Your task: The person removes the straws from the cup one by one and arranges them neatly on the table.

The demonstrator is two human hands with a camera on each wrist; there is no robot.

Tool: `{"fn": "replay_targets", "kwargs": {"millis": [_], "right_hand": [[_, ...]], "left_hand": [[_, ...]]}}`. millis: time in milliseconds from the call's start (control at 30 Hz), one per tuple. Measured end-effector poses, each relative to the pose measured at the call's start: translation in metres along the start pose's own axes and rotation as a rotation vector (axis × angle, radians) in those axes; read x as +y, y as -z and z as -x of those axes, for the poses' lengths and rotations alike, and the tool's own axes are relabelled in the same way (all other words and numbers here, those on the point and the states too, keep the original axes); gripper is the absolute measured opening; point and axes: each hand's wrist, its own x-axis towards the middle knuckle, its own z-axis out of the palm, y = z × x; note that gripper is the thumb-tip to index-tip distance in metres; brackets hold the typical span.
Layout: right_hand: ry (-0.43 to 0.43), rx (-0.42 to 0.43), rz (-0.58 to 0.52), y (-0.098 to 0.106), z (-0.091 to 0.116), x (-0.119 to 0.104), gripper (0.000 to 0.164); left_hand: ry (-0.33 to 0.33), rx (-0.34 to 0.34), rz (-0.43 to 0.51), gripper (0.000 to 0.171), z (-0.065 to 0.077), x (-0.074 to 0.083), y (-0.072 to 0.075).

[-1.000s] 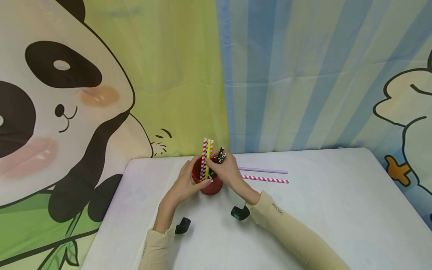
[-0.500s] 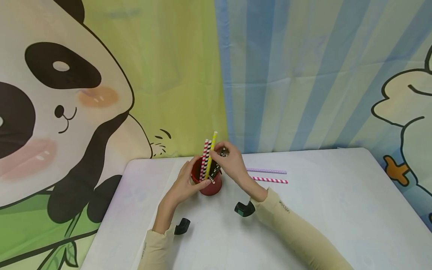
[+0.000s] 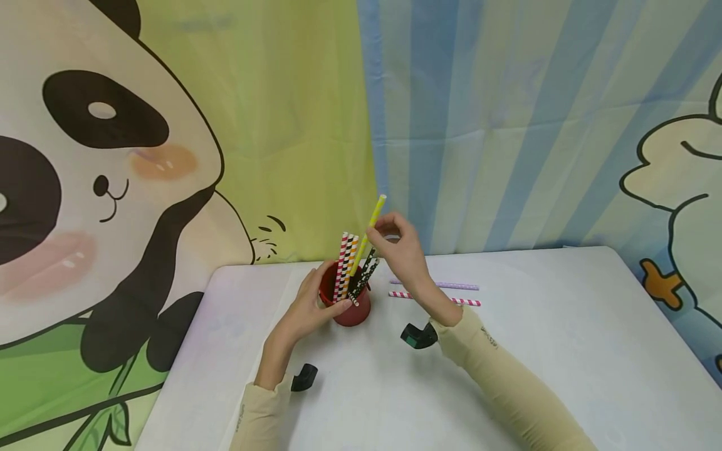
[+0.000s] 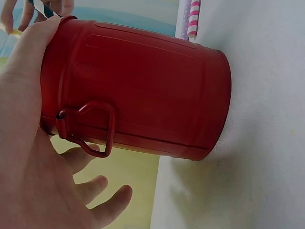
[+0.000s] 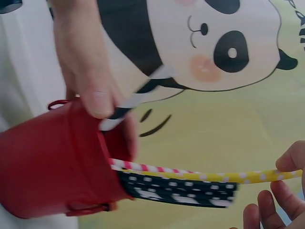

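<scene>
My left hand [image 3: 309, 305] grips the rim of a small red bucket [image 3: 353, 317], thumb on the near side and fingers round the far side. In the left wrist view the bucket [image 4: 143, 90] shows a wire handle folded against its wall. My right hand [image 3: 407, 254] pinches a yellow paper straw [image 3: 361, 252] with white dots, drawn partly up; its lower end is still inside the bucket. Striped straws [image 3: 345, 266] stand in the bucket beside black patterned straws [image 3: 368, 270] leaning right. A black-and-white striped straw [image 5: 142, 94] leans near the left thumb.
Right of the bucket, a purple dotted straw [image 3: 459, 286] and a pink-and-white striped straw [image 3: 467, 302] lie on the white table [image 3: 361, 401]. A panda-print curtain [image 3: 293, 125] hangs behind. Black camera mounts [image 3: 420, 336] sit at both wrists.
My right hand has moved up and to the right, pulling the yellow straw higher and tilting it right. The left hand and bucket stay where they were.
</scene>
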Motion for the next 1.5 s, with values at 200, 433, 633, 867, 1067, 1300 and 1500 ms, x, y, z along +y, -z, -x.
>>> {"fn": "replay_targets", "kwargs": {"millis": [200, 433, 633, 867, 1067, 1300, 1500], "right_hand": [[0.043, 0.06, -0.055, 0.013, -0.007, -0.018, 0.02], [0.096, 0.132, -0.136, 0.03, -0.006, -0.038, 0.017], [0.128, 0.183, -0.186, 0.044, -0.002, -0.051, 0.01], [0.182, 0.205, -0.189, 0.053, 0.006, -0.055, 0.008], [0.191, 0.163, -0.015, 0.056, 0.015, -0.04, 0.014], [0.254, 0.061, 0.297, 0.058, 0.024, -0.023, 0.011], [0.276, -0.038, 0.541, 0.064, 0.031, -0.007, 0.009]], "left_hand": [[-0.026, 0.009, 0.0, 0.088, 0.0, -0.001, 0.0], [-0.029, 0.007, 0.012, 0.088, 0.0, 0.0, 0.0], [-0.044, 0.011, 0.012, 0.088, 0.0, 0.001, 0.0], [-0.035, 0.013, 0.006, 0.088, -0.001, -0.001, 0.0], [-0.036, 0.013, 0.011, 0.088, -0.001, -0.002, -0.001], [-0.031, 0.015, 0.006, 0.088, 0.0, -0.001, -0.001], [-0.03, 0.013, 0.007, 0.088, 0.0, -0.001, 0.0]]}}
